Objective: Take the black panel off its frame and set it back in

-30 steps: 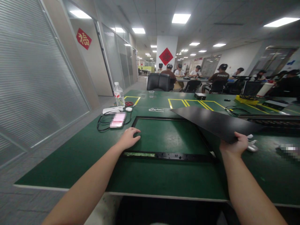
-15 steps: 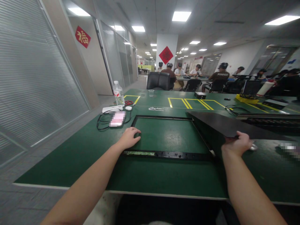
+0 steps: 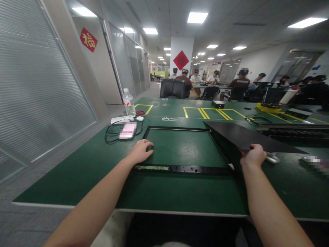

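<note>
A black rectangular frame (image 3: 180, 129) lies flat on the green table, with a green strip (image 3: 151, 168) along its near side. My left hand (image 3: 142, 151) rests over the frame's left side, fingers curled round it and partly hiding it. In my right hand (image 3: 253, 157) is a thin black panel (image 3: 239, 134), gripped by its near edge. The panel is tilted and raised above the table, its far left corner at the frame's far right corner. At the frame's near right corner there is a small white piece (image 3: 231, 166).
Back left are a water bottle (image 3: 129, 103), red-handled scissors (image 3: 140, 112), a phone (image 3: 128, 130) and a black cable (image 3: 106, 133). White strips (image 3: 170, 119) and a plastic cup (image 3: 165, 101) stand beyond the frame. A computer mouse (image 3: 272, 157) lies right of my right hand.
My right hand has shifted a little left, and the panel's right end has come left with it. My left hand and the frame stay in place; the view has turned slightly.
</note>
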Motion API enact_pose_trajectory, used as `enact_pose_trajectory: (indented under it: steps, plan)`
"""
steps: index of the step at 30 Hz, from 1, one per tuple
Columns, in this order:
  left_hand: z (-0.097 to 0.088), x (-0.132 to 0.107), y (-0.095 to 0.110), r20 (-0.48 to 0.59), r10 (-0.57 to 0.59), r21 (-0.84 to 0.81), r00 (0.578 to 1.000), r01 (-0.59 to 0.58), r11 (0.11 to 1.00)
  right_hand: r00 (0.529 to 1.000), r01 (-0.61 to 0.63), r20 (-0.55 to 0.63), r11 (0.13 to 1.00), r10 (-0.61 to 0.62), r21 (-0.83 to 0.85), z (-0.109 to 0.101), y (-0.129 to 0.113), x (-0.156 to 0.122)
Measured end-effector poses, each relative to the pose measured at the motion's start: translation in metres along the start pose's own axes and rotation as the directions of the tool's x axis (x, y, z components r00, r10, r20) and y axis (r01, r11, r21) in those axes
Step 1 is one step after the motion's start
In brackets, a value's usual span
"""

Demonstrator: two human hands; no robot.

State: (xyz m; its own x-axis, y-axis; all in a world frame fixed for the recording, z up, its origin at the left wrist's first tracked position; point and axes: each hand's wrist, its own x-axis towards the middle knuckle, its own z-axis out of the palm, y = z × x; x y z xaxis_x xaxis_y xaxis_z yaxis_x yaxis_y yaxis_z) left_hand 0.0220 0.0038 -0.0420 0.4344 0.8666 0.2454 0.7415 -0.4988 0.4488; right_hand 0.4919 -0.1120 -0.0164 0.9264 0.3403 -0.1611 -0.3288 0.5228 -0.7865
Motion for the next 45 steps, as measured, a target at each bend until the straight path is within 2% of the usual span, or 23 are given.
enact_pose_trajectory:
  steps: [1, 3, 7, 10, 15, 20, 25, 37, 45]
  plan:
    - [0.000, 0.000, 0.000, 0.005, 0.001, 0.006, 1.000, -0.001, 1.000, 0.998, 0.018, -0.059, 1.000, -0.019, -0.017, 0.001, -0.001, -0.001]
    - [0.000, 0.000, 0.001, 0.021, 0.003, 0.021, 1.000, -0.003, 1.000, 0.997, 0.016, -0.079, 0.999, -0.019, -0.041, 0.002, -0.002, -0.003]
    - [-0.001, 0.000, 0.002, 0.035, 0.004, 0.035, 0.999, -0.005, 0.999, 0.999, -0.025, -0.027, 0.996, 0.022, -0.087, 0.003, 0.000, -0.001]
    - [-0.001, 0.000, 0.002, 0.019, 0.005, 0.013, 1.000, -0.006, 1.000, 0.999, -0.038, -0.035, 0.994, 0.035, -0.106, 0.000, 0.007, 0.007]
    - [-0.001, -0.001, 0.002, 0.020, -0.004, 0.006, 1.000, 0.004, 1.000, 0.992, 0.047, -0.111, 0.991, -0.062, -0.127, -0.002, 0.015, 0.014]
    - [-0.002, -0.001, 0.004, 0.025, -0.003, 0.019, 1.000, 0.002, 1.000, 0.994, 0.104, -0.041, 0.994, -0.104, -0.019, -0.002, 0.013, 0.011]
    - [0.000, -0.001, 0.003, 0.016, -0.003, 0.013, 1.000, 0.003, 1.000, 0.988, 0.148, 0.048, 0.989, -0.148, 0.001, -0.002, 0.014, 0.011]
    - [-0.001, -0.001, 0.004, 0.045, 0.000, 0.063, 0.999, -0.003, 0.998, 0.994, 0.044, 0.109, 0.992, -0.030, -0.121, -0.001, 0.020, 0.014]
    - [-0.004, -0.003, 0.008, 0.043, -0.007, 0.061, 0.999, 0.004, 0.998, 0.995, -0.046, 0.081, 0.986, 0.059, -0.158, 0.000, 0.020, 0.009]
